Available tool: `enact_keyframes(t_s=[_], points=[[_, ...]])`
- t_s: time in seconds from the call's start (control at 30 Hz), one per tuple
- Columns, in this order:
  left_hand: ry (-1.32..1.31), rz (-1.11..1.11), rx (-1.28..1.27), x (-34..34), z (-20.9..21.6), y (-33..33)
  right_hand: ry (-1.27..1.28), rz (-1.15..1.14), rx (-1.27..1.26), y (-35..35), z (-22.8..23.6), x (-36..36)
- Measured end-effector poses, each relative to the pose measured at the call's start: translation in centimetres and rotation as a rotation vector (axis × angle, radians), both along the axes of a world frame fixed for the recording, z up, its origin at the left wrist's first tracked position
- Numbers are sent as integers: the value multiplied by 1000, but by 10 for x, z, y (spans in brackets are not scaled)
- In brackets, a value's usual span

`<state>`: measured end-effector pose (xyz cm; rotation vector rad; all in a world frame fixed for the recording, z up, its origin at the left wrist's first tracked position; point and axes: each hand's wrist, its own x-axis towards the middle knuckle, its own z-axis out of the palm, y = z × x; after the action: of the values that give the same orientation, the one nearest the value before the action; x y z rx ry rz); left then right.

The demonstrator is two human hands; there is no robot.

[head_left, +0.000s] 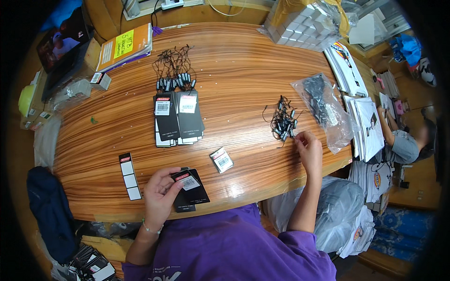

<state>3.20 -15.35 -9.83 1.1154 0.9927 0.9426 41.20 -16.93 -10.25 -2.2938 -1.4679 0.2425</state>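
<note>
Right of centre, black corded tags (283, 126) lie just up-left of the nearer right hand (309, 149), fingertips at their edge (gripping? cannot tell); lower centre, the left hand (160, 191) pinches slanting black cards (198, 191).

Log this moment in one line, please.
left hand: holds black tags | right hand: at black cord pile | label stack: on table

From the person's place, a small label stack (221, 160) lies on the table (239, 65) at twelve o'clock, a label strip (130, 175) at ten. Between ten and eleven, the left hand (161, 192) has hang tags (193, 186) in it. Farther off, toward eleven, lies the tag pile (191, 119), cords (172, 63) just behind. Over at one, the right hand (309, 149) meets a string heap's (283, 125) five-o'clock edge.
</note>
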Motion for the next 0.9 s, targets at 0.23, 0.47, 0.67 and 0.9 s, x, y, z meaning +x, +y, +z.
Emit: enact_keyframes(t_s=[0.23, 0.47, 0.67, 0.9], points=[[26, -40, -50, 13, 4, -1, 267, -84, 124, 12, -35, 18], [23, 9, -20, 8, 1, 0, 393, -83, 298, 6, 16, 27], [0, -27, -13, 19, 1, 3, 914, 2, 558, 9, 53, 7], [10, -147, 51, 34, 12, 10, 1627, 281, 557, 34, 56, -61]])
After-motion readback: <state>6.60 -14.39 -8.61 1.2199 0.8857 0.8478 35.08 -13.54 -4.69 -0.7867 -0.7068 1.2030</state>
